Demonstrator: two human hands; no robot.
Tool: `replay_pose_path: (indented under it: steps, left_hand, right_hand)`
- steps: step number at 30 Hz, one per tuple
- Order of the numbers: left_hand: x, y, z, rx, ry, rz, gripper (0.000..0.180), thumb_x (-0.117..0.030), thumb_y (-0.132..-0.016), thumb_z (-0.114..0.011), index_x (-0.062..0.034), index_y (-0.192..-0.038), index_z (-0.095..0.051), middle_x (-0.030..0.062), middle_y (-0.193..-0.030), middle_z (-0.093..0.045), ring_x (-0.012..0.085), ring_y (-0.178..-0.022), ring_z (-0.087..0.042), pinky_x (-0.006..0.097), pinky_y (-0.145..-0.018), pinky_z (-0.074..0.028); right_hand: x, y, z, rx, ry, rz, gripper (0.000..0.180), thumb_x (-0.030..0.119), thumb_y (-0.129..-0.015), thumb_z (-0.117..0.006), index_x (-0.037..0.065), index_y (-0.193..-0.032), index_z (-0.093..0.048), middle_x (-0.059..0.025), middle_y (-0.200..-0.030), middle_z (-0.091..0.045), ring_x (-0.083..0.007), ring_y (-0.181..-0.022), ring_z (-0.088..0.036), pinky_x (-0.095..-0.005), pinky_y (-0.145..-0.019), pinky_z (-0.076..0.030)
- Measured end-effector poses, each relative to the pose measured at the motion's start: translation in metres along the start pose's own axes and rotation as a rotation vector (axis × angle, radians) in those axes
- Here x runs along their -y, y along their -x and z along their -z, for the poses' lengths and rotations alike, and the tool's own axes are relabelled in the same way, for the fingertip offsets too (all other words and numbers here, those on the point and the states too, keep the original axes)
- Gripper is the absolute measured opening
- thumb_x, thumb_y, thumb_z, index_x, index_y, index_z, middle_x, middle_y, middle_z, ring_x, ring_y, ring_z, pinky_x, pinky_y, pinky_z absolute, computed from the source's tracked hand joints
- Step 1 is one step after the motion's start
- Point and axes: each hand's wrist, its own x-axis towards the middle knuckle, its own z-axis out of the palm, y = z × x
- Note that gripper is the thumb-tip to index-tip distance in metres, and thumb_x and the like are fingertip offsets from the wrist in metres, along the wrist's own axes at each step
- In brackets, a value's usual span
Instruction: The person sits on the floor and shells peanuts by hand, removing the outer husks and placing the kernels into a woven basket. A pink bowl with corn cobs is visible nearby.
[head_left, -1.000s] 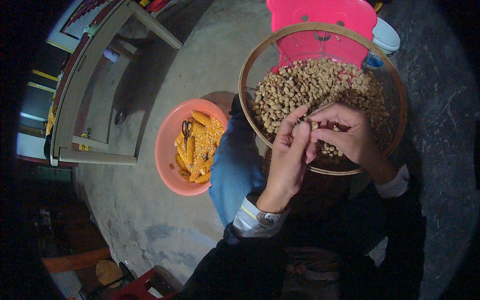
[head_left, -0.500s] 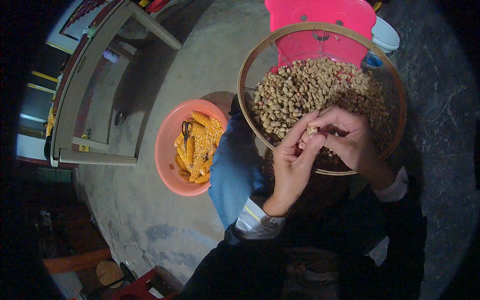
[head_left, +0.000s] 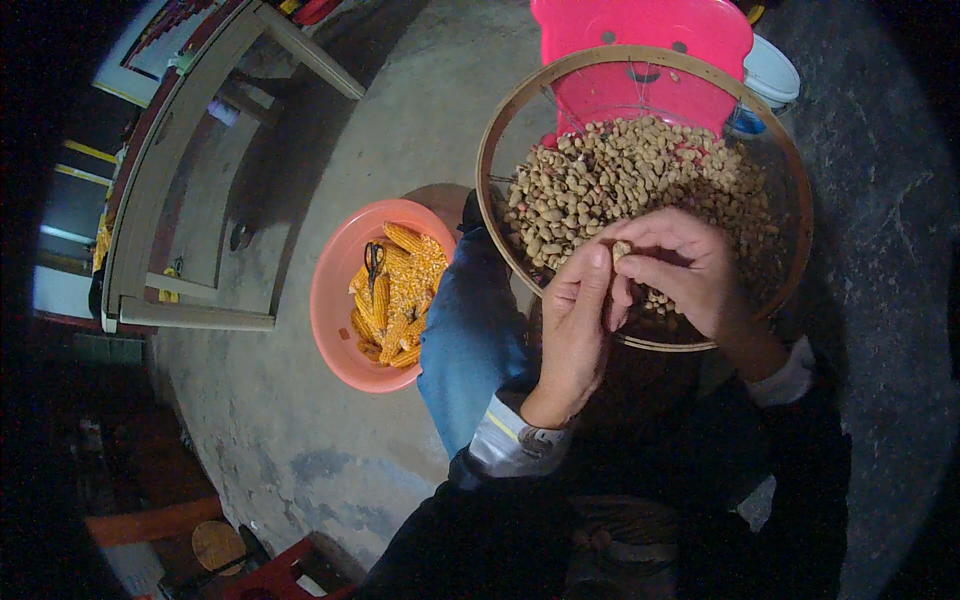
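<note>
A round sieve with a wooden rim (head_left: 500, 120) rests on my lap, heaped with pale peanuts (head_left: 620, 170). Over its near edge both hands meet on one peanut (head_left: 622, 250). My left hand (head_left: 575, 320) pinches it from the left with thumb and fingers. My right hand (head_left: 685, 270) pinches it from the right, fingers curled over it. My blue-trousered knee (head_left: 465, 330) sticks out below the sieve on the left.
An orange plastic basin (head_left: 335, 320) on the concrete floor at my left holds yellow corn cobs (head_left: 395, 300) and a pair of scissors (head_left: 373, 262). A pink plastic stool (head_left: 640, 30) stands beyond the sieve, a white bowl (head_left: 770, 70) beside it. A wooden frame (head_left: 170, 170) lies far left.
Both hands stay joined on the peanut over the sieve's near edge; the fingers have shifted slightly around it. Nothing else has moved.
</note>
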Motion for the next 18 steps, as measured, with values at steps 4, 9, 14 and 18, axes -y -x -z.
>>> replay_pose_path:
  steps: [4,9,14,18]
  left_hand:
    - [-0.0047,-0.0005,-0.0019,-0.032,-0.077,0.003,0.034,-0.025,-0.098,-0.046,-0.0034,-0.123,-0.055,-0.0061,-0.065,-0.048,0.0009,-0.053,-0.035,0.016,-0.048,-0.027]
    - [-0.0024,-0.0016,0.0032,0.006,-0.042,0.017,0.034,-0.022,-0.097,-0.049,-0.0034,-0.124,-0.054,-0.0049,-0.076,-0.054,0.0002,-0.058,-0.039,0.015,-0.051,-0.031]
    - [0.0007,-0.001,-0.0037,0.031,-0.233,-0.148,0.038,-0.006,-0.089,-0.06,-0.0009,-0.126,-0.051,-0.0042,-0.089,-0.057,0.0005,-0.074,-0.048,0.015,-0.066,-0.04]
    - [0.0004,0.0002,-0.0031,0.044,-0.194,-0.136,0.041,-0.003,-0.087,-0.062,0.0006,-0.126,-0.05,-0.0022,-0.095,-0.058,0.0022,-0.082,-0.05,0.016,-0.073,-0.042]
  right_hand:
    - [0.0005,0.0016,0.0048,0.053,0.135,0.051,0.022,0.002,-0.082,-0.064,-0.002,-0.103,-0.06,-0.0071,-0.093,-0.064,-0.0122,-0.081,-0.062,-0.0254,-0.072,-0.05]
    - [0.0,0.0009,0.0061,0.066,0.082,0.001,0.024,0.002,-0.081,-0.064,-0.001,-0.104,-0.059,-0.0063,-0.092,-0.064,-0.0121,-0.084,-0.061,-0.0257,-0.075,-0.049]
    - [-0.0019,0.0032,0.0065,0.041,0.056,0.028,0.022,0.005,-0.083,-0.062,0.0,-0.104,-0.058,-0.0057,-0.094,-0.063,-0.0115,-0.086,-0.06,-0.0261,-0.078,-0.048]
    - [0.0024,0.007,0.004,0.024,0.142,0.028,0.02,0.006,-0.084,-0.062,0.001,-0.103,-0.058,-0.0051,-0.095,-0.063,-0.011,-0.086,-0.059,-0.0265,-0.079,-0.047]
